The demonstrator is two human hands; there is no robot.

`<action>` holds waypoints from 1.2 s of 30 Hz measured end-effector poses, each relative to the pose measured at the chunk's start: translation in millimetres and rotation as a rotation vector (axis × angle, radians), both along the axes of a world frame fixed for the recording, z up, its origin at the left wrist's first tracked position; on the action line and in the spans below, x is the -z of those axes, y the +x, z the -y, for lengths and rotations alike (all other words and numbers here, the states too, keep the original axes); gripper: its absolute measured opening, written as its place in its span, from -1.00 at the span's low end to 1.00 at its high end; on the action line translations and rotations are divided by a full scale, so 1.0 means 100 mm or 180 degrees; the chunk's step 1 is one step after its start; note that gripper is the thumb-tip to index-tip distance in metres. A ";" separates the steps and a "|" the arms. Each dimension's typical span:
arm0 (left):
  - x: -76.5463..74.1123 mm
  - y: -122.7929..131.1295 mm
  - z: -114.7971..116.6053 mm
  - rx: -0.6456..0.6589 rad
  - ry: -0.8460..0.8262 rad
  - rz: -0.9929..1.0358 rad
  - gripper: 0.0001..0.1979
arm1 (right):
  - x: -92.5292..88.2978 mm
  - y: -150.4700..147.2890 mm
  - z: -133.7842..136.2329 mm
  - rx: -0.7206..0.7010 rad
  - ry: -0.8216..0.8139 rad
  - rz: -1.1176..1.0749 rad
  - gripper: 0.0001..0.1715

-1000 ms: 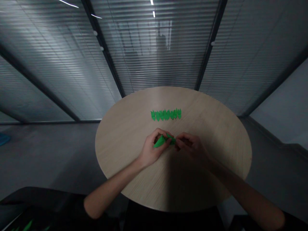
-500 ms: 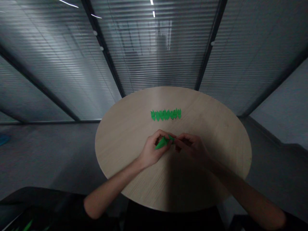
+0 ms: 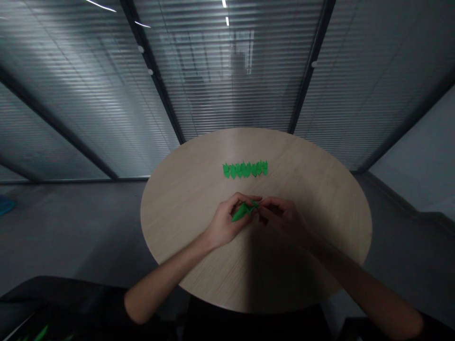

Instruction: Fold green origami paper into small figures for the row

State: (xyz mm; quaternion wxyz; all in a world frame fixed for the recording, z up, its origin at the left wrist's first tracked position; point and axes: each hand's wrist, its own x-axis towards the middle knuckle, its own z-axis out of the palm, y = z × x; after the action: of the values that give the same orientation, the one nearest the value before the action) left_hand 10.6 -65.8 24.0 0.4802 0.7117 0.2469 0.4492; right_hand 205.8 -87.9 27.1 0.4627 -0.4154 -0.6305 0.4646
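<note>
A small green folded paper piece (image 3: 241, 211) is held above the near middle of the table, its broad pointed end toward the left. My left hand (image 3: 227, 218) is closed on it, thumb and fingers on either side. From the right, my right hand (image 3: 282, 215) pinches at the narrow end of the same piece; its fingertips are in shadow and partly hidden. Beyond my hands, several similar green folded paper pieces (image 3: 245, 169) lie side by side in a row, pointed ends up.
The round wooden table (image 3: 177, 189) fills the middle of the view. Behind it stands a glass wall with blinds (image 3: 227, 94) and dark frames. A dark chair or bag (image 3: 46, 303) is at the lower left, with green bits in it. Something blue (image 3: 6, 204) lies on the floor far left.
The held paper piece has turned slightly and shifted a little to the right within my hands. My left fingers have straightened slightly toward my right hand. The row has not moved.
</note>
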 end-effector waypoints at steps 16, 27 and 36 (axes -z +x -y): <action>0.00 0.00 0.01 0.0092 0.0016 -0.0090 -0.89 | 0.01 0.00 0.00 -0.0064 0.0123 0.0093 -0.65; -0.03 0.01 0.02 0.0093 0.0047 -0.0145 -0.91 | -0.03 -0.01 0.02 -0.0139 0.0049 0.0052 -0.68; 0.01 0.01 0.02 0.0173 -0.0033 -0.0085 -0.87 | 0.00 0.01 0.02 -0.0071 0.0188 0.0092 -0.71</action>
State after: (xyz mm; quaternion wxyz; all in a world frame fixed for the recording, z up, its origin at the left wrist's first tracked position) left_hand 11.3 -68.2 22.6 0.4926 0.7216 0.2362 0.4252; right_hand 206.3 -90.1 26.6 0.4605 -0.4011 -0.6551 0.4448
